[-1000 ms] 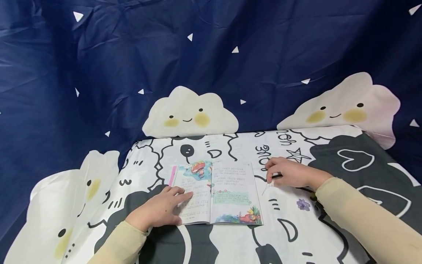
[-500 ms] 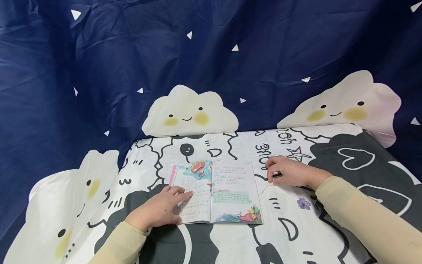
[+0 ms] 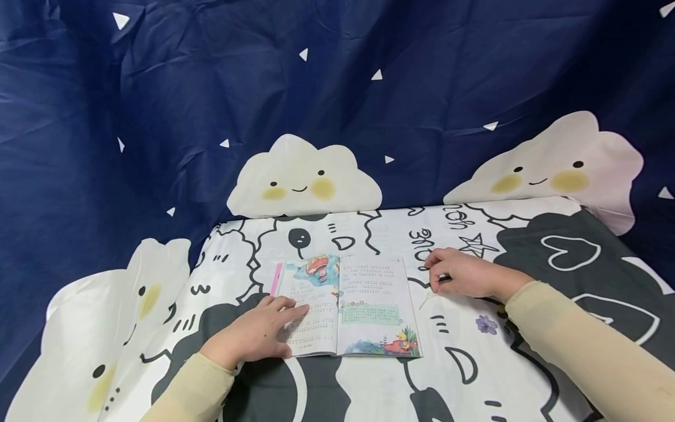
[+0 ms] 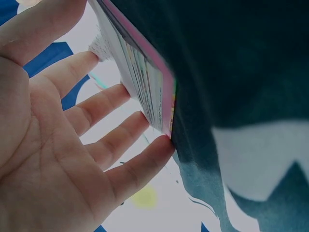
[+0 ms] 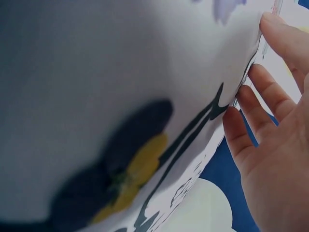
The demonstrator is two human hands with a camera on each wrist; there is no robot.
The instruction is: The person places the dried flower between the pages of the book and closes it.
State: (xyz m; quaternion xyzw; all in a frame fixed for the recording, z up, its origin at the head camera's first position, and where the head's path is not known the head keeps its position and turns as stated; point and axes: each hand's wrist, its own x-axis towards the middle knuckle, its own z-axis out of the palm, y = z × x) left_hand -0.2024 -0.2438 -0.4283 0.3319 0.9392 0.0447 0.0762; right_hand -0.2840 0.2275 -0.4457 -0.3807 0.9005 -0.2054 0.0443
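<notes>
An open picture book lies on the printed cloth, with a pink edge showing under its left side. My left hand rests on the lower left page, fingers spread and straight; in the left wrist view its fingertips lie along the stack of page edges. To the book's right, my right hand is low over the cloth, thumb and index finger brought together at a thin pale strip. The other fingertips rest against the cloth. The strip's kind is too small to make out.
A purple flower lies on the cloth below the right wrist. A yellow flower with dark petals is beside it, mostly hidden by the sleeve in the head view. The black-and-white cloth meets a dark blue curtain with cloud prints behind.
The head view has shifted very slightly. Both hands, the book and the flowers stay where they were.
</notes>
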